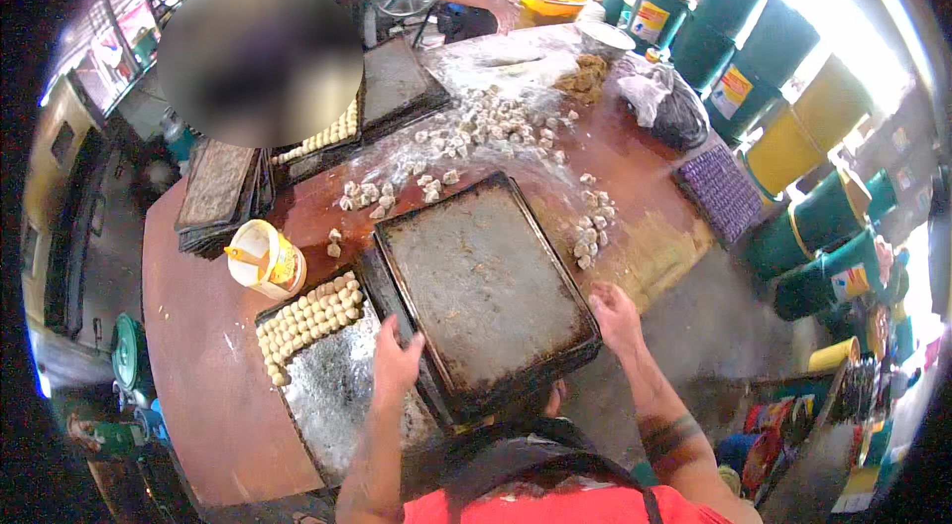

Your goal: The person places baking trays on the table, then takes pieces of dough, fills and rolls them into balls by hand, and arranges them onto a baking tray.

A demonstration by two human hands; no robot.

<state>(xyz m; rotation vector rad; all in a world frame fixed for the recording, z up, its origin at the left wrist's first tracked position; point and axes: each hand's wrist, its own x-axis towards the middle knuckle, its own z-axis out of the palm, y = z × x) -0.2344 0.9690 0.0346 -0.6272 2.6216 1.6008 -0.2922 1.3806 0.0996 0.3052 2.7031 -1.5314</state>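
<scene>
A worn, dark-edged baking tray [486, 276] lies on a stack of similar trays at the table edge in front of me. My left hand [399, 355] is beside its left edge, thumb and fingers apart, with nothing held. By the tray's right edge is my right hand [617, 318], its fingers loosely bent and apart; whether they touch the rim I cannot tell. Left of the stack, a floured tray [337, 395] carries rows of small round dough balls [312, 321] at its far end. Behind it stands a white-and-yellow bucket [266, 261] with an orange-handled tool inside.
Loose dough pieces [496, 122] lie across the floured reddish table [198, 375]. Stacked trays [223, 187] stand at left. A purple egg tray [719, 192] and a dark plastic bag [679, 108] sit at right, near green drums [754, 78]. Two people stand across the table.
</scene>
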